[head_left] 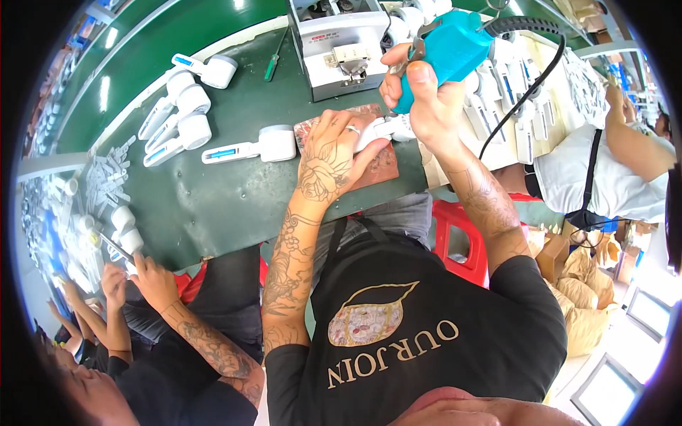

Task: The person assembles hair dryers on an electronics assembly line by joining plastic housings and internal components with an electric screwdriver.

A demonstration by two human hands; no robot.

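Observation:
My left hand (328,150) presses a white handheld device (369,133) with a rounded head onto a reddish-brown pad (379,170). Its fingers curl over the device and cover much of it. Raised just right of the pad, my right hand (435,103) grips a teal corded power tool (458,48), which looks like an electric screwdriver. A black cable (543,78) runs from the tool's upper end. The tool's working tip is hidden behind my fingers, so I cannot tell whether it touches the device.
Left of the pad lie several white round-headed devices (277,144) on the green table (234,192). A grey metal machine (341,57) stands behind, beside a green-handled screwdriver (271,65). More white devices (490,106) fill the right side. Co-workers sit at both sides.

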